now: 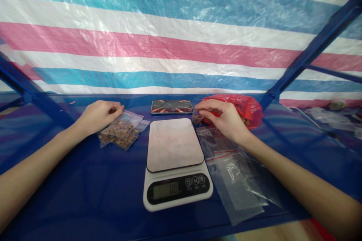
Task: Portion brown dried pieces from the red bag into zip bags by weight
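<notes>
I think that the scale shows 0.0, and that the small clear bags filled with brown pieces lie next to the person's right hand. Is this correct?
Not quite: the small clear bags filled with brown pieces lie next to the left hand, as the head view shows. The scale does show 0.0.

The right hand covered part of the red bag. The side edges cut off both forearms. Markings below the buttons of the scale were illegible. Clear plastic at far right was blurred.
</notes>
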A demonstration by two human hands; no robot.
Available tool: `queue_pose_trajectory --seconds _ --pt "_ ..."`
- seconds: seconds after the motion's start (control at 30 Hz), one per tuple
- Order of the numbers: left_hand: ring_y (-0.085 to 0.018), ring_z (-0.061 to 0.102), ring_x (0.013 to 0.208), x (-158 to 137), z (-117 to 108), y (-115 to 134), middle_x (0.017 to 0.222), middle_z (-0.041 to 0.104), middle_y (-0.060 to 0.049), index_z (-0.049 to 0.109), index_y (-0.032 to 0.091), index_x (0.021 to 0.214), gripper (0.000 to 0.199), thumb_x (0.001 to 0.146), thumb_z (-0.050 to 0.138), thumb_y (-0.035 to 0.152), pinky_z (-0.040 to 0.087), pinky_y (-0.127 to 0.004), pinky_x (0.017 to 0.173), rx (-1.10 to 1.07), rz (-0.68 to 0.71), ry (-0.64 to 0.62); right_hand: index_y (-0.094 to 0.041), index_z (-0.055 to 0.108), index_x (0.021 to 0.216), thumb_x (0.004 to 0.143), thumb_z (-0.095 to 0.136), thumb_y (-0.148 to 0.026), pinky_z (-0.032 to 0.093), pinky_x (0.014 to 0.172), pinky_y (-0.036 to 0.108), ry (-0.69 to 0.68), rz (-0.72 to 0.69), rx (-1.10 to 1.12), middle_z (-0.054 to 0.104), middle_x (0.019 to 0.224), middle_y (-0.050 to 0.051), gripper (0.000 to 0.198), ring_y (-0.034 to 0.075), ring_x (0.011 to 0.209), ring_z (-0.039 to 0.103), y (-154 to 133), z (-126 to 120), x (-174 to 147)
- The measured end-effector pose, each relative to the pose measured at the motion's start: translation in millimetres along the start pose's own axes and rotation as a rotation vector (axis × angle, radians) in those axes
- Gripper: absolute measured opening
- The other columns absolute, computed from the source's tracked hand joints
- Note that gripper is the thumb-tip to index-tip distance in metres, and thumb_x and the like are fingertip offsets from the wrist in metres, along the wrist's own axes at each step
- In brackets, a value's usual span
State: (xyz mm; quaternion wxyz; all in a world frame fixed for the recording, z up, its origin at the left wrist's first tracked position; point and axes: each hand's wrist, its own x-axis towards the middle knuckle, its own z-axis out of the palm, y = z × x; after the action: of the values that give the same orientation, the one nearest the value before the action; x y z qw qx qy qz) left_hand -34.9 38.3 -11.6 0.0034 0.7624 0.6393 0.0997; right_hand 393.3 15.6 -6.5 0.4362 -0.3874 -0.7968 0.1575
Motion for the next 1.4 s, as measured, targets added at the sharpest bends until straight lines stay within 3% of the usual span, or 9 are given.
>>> queue_pose_trajectory --seconds 0.27,0.63,0.87,1.07,1.23,1.4 --pt "-0.023 0.062 0.073 1.3 0.4 0.3 0.072 0.064 -0.005 0.057 0.023 0.073 0.047 0.097 0.038 0.059 0.030 -0.030 0.068 -0.001 -0.007 -0.007 -0.022 0.085 0.103 0.094 0.072 -0.021 0.062 0.093 0.040 0.034 -0.009 -0.009 0.085 0.104 0.007 0.016 0.025 0.097 0.079 -4.6 -2.4 1.5" --pt "-0.023 0.062 0.071 2.6 4.2 -6.2 0.068 0.061 -0.003 0.055 0.024 0.072 0.048 0.098 0.037 0.060 0.030 -0.030 0.067 0.009 0.009 -0.007 -0.022 0.085 0.103 0.094 0.077 -0.027 0.063 0.087 0.036 0.021 0.040 0.138 0.085 0.102 0.005 0.013 0.023 0.093 0.079 -3.1 -0.5 0.7" --pt "-0.024 0.062 0.070 3.1 3.8 -4.4 0.068 0.062 -0.004 0.056 0.024 0.072 0.049 0.098 0.036 0.060 0.030 -0.031 0.067 0.012 0.006 -0.008 -0.022 0.085 0.105 0.097 0.072 -0.022 0.060 0.092 0.038 0.023 -0.018 -0.019 0.085 0.104 0.006 0.016 0.024 0.096 0.078 -3.7 -1.7 0.8" --pt "-0.023 0.063 0.075 1.0 1.4 -3.9 0.073 0.066 -0.004 0.062 0.022 0.077 0.047 0.099 0.039 0.057 0.031 -0.030 0.068 -0.004 0.022 -0.013 -0.023 0.085 0.105 0.098 0.069 -0.024 0.060 0.092 0.040 0.015 0.004 -0.035 0.085 0.105 0.007 0.018 0.026 0.098 0.078 -2.3 -4.3 1.4" --pt "-0.021 0.059 0.070 0.1 0.2 -1.4 0.069 0.063 -0.003 0.058 0.022 0.073 0.046 0.099 0.041 0.056 0.029 -0.029 0.067 -0.020 0.030 -0.004 -0.024 0.085 0.105 0.098 0.069 -0.026 0.059 0.091 0.043 0.003 -0.019 -0.085 0.084 0.102 0.006 0.017 0.026 0.095 0.075 3.3 -2.2 1.9" --pt "-0.020 0.056 0.068 0.7 0.1 -0.6 0.068 0.061 -0.003 0.055 0.022 0.071 0.045 0.099 0.042 0.055 0.028 -0.030 0.067 -0.014 0.022 -0.008 -0.024 0.082 0.119 0.096 0.071 -0.029 0.059 0.090 0.042 0.058 -0.018 -0.110 0.080 0.095 0.005 0.026 0.024 0.088 0.073 -0.1 -8.8 3.9"
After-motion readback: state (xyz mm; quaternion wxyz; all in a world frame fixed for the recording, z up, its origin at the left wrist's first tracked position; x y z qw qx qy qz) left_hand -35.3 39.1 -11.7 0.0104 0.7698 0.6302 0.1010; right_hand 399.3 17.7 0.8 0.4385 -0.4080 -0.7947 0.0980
